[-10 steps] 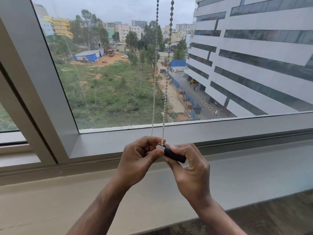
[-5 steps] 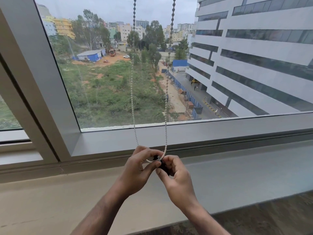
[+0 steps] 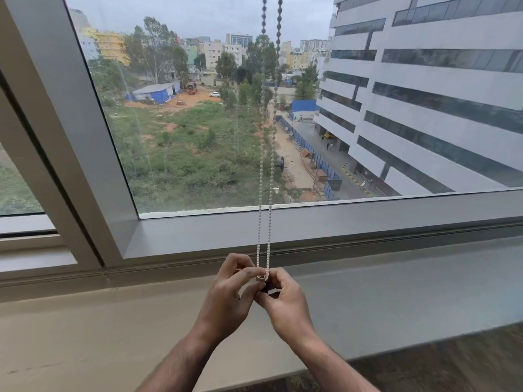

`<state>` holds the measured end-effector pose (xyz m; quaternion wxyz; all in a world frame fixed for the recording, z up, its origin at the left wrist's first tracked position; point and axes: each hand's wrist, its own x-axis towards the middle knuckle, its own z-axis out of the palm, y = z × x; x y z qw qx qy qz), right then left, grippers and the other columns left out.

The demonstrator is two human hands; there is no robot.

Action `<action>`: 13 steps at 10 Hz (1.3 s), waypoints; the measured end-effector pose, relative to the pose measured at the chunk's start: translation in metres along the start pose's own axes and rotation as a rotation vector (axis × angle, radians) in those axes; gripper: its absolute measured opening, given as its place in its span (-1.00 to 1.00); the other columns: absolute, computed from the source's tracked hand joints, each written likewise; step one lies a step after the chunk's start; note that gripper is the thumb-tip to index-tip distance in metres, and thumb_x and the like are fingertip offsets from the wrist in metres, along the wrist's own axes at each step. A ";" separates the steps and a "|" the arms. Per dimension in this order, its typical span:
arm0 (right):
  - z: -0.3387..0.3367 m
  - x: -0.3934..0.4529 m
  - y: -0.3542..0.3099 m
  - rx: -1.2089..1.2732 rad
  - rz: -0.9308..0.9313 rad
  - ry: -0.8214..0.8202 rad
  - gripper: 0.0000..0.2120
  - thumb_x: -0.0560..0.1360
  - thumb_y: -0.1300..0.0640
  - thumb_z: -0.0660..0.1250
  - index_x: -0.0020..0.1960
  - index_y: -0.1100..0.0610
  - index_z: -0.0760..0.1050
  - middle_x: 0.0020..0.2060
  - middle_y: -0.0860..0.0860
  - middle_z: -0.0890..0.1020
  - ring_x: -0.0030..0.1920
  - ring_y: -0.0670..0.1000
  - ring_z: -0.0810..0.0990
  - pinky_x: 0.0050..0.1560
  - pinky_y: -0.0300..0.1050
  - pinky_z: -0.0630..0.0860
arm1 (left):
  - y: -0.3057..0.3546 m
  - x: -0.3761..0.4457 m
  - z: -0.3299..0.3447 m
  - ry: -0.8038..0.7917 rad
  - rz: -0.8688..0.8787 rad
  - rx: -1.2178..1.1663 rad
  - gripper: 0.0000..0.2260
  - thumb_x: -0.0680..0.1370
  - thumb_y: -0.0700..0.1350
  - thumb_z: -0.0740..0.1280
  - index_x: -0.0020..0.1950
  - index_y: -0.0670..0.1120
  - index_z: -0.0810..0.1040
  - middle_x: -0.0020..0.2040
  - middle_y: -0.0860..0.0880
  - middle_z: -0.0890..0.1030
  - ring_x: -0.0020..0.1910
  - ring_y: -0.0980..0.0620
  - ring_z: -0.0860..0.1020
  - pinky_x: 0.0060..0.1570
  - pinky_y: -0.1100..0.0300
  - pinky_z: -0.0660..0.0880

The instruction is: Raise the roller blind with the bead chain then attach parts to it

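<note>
My left hand [image 3: 226, 295] and right hand [image 3: 285, 302] meet low in the view, at about 6 o'clock from the centre of the window pane [image 3: 283, 114], above the pale window sill [image 3: 85, 329]. The fingertips of both are pinched together around the bottom of the bead chain [image 3: 266, 165]. The chain hangs as two close, near-parallel strands from the top edge of the view at 12 o'clock straight down into my fingers, crossing in front of the grey lower window frame [image 3: 368, 219]. The loop's lowest beads sit right at the meeting point of my thumbs and forefingers.

My right hand's fingers are curled and closed on a small black part [image 3: 268, 288], which touches the chain's bottom loop; only a sliver of it shows between the fingers, with a light edge on its lower side. My left hand's thumb and forefinger are closed on the chain's loop just at 9 o'clock of that part. I cannot tell whether the part is already seated on the chain.

No brand, label or legible writing shows on the black part, the chain or the frame. Outside the glass, a white multi-storey building [image 3: 438, 94] stands at 3 o'clock and a blue-walled shed [image 3: 155, 93] at 10 o'clock; no readable signage on either.
</note>
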<state>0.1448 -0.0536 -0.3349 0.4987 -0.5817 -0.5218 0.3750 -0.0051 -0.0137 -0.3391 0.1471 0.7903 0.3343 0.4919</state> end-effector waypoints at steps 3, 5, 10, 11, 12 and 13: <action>0.006 0.006 0.004 -0.019 0.006 0.011 -0.82 0.42 0.09 0.55 -0.09 0.01 0.55 -0.19 0.03 0.70 -0.16 0.04 0.64 -0.20 -0.18 0.55 | -0.001 -0.003 -0.002 -0.001 -0.143 -0.133 -0.70 0.51 -0.26 0.49 0.08 0.13 0.63 0.05 0.17 0.66 0.03 0.06 0.67 0.02 0.32 0.53; 0.009 0.011 0.003 -0.062 -0.017 0.020 -0.80 0.41 0.06 0.53 -0.10 -0.02 0.51 -0.20 0.03 0.68 -0.18 0.02 0.62 -0.20 -0.15 0.53 | -0.003 0.000 -0.001 0.003 -0.217 -0.146 -0.74 0.52 -0.19 0.50 0.09 0.14 0.61 0.04 0.15 0.69 0.06 0.05 0.67 0.04 0.24 0.55; -0.013 0.023 0.016 -0.579 -0.101 -0.210 -0.17 0.40 0.12 0.48 0.55 -0.16 0.17 0.34 -0.16 0.41 0.41 -0.14 0.36 0.42 -0.11 0.38 | -0.021 0.011 -0.012 0.025 -0.374 -0.186 -0.57 0.51 -0.34 0.22 0.20 0.11 0.59 0.06 0.14 0.71 0.14 0.05 0.66 0.05 0.25 0.56; -0.024 0.036 0.013 -0.715 -0.180 -0.173 -0.23 0.48 0.29 0.23 0.63 -0.03 0.10 0.50 -0.09 0.33 0.54 -0.02 0.26 0.57 -0.11 0.19 | -0.028 0.023 -0.020 0.108 -0.332 -0.051 -0.66 0.58 -0.37 0.30 0.16 0.04 0.62 0.05 0.16 0.68 0.08 0.16 0.65 0.05 0.24 0.57; -0.031 0.056 -0.001 -0.766 -0.282 -0.074 -0.34 0.53 0.26 0.22 0.61 0.02 0.17 0.48 -0.05 0.38 0.51 0.01 0.32 0.55 -0.06 0.25 | -0.029 0.045 -0.030 0.196 -0.265 0.029 -0.68 0.57 -0.38 0.34 0.14 0.03 0.62 0.05 0.12 0.67 0.05 0.18 0.64 0.04 0.26 0.57; -0.043 0.091 -0.036 -0.833 -0.477 0.062 -0.46 0.59 0.10 0.30 0.53 0.06 0.27 0.42 0.00 0.45 0.40 0.08 0.41 0.40 0.02 0.38 | -0.023 0.088 -0.045 0.304 -0.172 0.182 -0.70 0.55 -0.39 0.34 0.16 -0.07 0.63 0.12 0.04 0.65 0.13 0.10 0.62 0.16 0.21 0.52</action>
